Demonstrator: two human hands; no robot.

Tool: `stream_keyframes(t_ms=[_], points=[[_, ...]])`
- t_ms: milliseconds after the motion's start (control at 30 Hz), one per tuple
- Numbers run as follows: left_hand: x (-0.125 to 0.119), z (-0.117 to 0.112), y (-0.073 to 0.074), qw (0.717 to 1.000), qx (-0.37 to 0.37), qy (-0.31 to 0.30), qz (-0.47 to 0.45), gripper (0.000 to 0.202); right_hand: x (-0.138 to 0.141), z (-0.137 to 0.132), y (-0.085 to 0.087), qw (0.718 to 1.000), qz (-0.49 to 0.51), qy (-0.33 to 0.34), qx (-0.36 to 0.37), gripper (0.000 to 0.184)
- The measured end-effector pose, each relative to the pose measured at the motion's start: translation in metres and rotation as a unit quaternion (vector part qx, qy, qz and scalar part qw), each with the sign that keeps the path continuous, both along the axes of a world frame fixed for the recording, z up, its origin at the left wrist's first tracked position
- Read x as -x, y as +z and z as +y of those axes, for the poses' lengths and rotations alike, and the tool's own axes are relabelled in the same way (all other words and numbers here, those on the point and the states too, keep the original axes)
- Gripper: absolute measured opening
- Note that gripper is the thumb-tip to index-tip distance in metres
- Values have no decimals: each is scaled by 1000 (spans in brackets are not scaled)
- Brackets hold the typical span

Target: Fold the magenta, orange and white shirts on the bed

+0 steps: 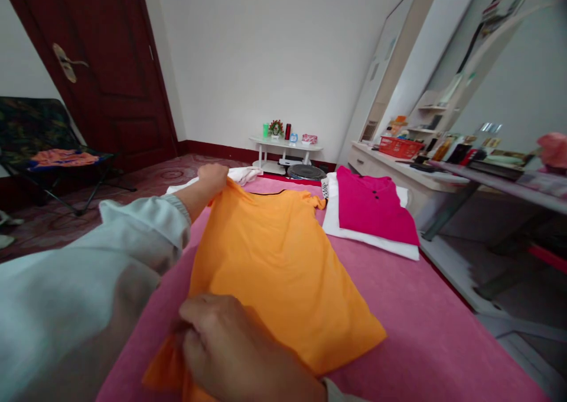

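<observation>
An orange T-shirt (279, 266) lies spread on the pink bed cover (425, 325), its collar pointing away from me. My left hand (213, 179) is stretched far forward and closed on the shirt's far left shoulder. My right hand (230, 346) is close to the camera, fingers pinched on the shirt's near lower corner. Both sleeves of my pale top show.
A folded magenta shirt (372, 204) rests on a folded white one (376, 239) at the bed's far right. White cloth (245, 173) lies beyond the orange shirt. A cluttered desk (398, 160) stands right, a folding chair (48, 148) and dark door (101, 59) left, a small white table (286, 145) by the wall.
</observation>
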State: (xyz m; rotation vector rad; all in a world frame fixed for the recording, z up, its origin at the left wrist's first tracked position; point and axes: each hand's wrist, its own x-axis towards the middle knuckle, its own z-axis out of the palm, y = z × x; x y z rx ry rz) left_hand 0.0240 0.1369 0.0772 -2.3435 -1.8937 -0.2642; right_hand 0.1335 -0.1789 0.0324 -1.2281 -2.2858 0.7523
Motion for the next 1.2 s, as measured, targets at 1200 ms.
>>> stream_keyframes(t_ms=[1200], points=[[85,-244,-56,928,67,-366,-6,38,-196,-37,-32,938,-226,-233,-120,41]])
